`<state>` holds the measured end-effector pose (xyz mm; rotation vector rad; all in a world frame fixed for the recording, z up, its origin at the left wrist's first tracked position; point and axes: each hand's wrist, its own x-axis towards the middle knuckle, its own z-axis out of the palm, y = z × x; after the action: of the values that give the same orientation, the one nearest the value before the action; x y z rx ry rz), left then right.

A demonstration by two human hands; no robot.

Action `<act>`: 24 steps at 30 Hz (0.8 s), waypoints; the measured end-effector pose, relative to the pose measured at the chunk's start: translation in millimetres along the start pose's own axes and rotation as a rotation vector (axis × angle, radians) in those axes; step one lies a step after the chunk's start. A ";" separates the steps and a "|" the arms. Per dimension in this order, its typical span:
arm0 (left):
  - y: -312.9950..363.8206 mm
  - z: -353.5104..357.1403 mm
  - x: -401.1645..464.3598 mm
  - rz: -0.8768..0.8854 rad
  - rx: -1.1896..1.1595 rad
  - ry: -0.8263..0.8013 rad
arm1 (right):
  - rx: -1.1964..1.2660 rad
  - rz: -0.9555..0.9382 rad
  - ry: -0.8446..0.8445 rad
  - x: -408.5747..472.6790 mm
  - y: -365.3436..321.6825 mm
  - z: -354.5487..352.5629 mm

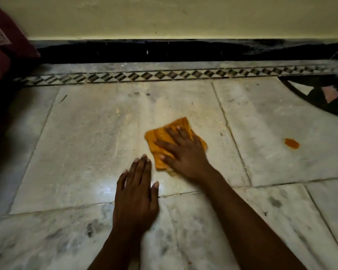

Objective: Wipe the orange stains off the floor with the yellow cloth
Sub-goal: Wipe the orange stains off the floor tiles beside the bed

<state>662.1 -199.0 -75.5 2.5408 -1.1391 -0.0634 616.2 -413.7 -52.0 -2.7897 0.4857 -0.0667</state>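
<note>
Head view, looking down at a marble floor (82, 152): right hand (183, 152) spread flat, fingers splayed, pressing a folded yellow cloth (160, 133) onto a pale tile near the middle of the scene; no curled grip, only palm and fingers bearing down on the fabric. Left hand (136, 193) just near and left of the cloth, also flat and open on the floor, holding nothing, seemingly bracing the body. One orange stain (292, 143) in plain sight, a small blob on the neighbouring tile, well apart from the cloth to the right and roughly level with it, across a dark grout line (230, 131) running near to far between the two. Long axis of the stain running left to right, tilted slightly. Right hand the nearer of the two to that blob, left hand farther still. Faint yellowish residue at the cloth's near edge, too smeared to count as a separate stain; whatever lies beneath the cloth hidden. Count: two hands, one cloth, one clear orange stain. Cloth a rough square lying cornerwise, one corner pointing to the far wall, its skirting (164, 51) black. Patterned inlay border (164, 75) along the far side, dark red fabric (0, 45) at far left. Likely next demand: a sideways sweep of the right hand, cloth pinned beneath, rightward over the grout line to the blob.
</note>
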 end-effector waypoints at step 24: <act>-2.8 2.1 -0.2 0.012 0.018 0.059 | 0.097 0.891 0.078 53.5 68.2 -38.1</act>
<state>663.5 -197.8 -78.4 2.5337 -1.1364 0.0244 640.8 -503.9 -37.1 -2.2378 1.6222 0.0026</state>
